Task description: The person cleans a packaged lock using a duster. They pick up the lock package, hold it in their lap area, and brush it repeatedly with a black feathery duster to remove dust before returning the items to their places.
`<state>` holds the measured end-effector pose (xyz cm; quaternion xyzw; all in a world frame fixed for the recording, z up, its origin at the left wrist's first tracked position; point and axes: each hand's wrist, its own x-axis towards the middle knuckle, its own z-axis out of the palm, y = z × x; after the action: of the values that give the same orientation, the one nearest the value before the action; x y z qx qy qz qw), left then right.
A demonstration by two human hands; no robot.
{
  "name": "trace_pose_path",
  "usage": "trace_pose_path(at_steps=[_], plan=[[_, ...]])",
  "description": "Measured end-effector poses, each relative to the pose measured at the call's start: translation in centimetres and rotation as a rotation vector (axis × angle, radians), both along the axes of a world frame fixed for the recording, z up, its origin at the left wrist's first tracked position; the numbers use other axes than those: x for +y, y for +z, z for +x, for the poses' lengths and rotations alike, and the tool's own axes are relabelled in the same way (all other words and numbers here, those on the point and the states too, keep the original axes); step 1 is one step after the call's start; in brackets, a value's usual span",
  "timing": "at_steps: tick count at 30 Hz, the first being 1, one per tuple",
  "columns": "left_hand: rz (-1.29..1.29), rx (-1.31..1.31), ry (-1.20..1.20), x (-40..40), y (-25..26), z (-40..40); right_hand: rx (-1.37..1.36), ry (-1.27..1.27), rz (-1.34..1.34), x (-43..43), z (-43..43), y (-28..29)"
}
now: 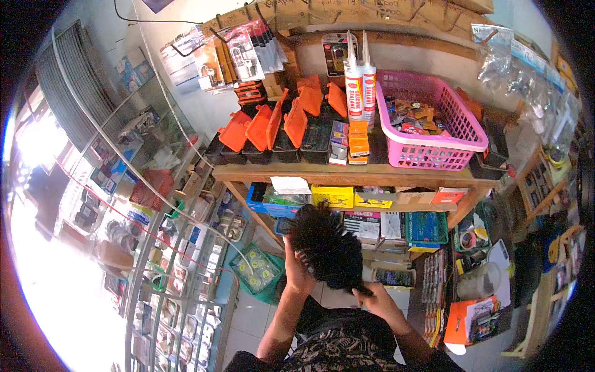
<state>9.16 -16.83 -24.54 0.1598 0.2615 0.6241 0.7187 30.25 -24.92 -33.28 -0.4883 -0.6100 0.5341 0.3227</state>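
Note:
A dark feather duster (327,249) with a bushy, fluffy head is held in front of my body, above the tiled floor. My right hand (374,300) is closed around its narrow end at the lower right. On the other side, my left hand (297,269) is raised with its palm against the edge of the bushy part; the dark plumes hide some of its fingers, so whether it grips them does not show. Beyond both hands stands a wooden shelf (353,174), its top holding black boxes with orange lids (234,130), two silicone sealant tubes (354,90) and a pink plastic basket (434,139) of small packets.
A glass display case (153,232) with many small goods runs along the left. A green basket (258,269) sits on the floor beside it. Packaged padlocks (244,53) hang at the upper left of the shelf. An orange box (465,325) lies at the lower right.

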Motion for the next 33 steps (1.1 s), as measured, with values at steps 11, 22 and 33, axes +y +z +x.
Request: trace_pose_path(at_steps=[11,22,33], plan=[[0.053,0.004,-0.001,0.2,1.8,0.1,-0.205,-0.036,0.113,-0.7,0.0,-2.4],[-0.05,0.029,-0.06,0.0,-1.0,-0.6,-0.355,-0.067,0.402,-1.4,-0.3,-2.4],[0.39,-0.227,-0.164,0.1,-1.9,-0.8,-0.468,0.106,0.202,-2.2,0.1,-4.6]])
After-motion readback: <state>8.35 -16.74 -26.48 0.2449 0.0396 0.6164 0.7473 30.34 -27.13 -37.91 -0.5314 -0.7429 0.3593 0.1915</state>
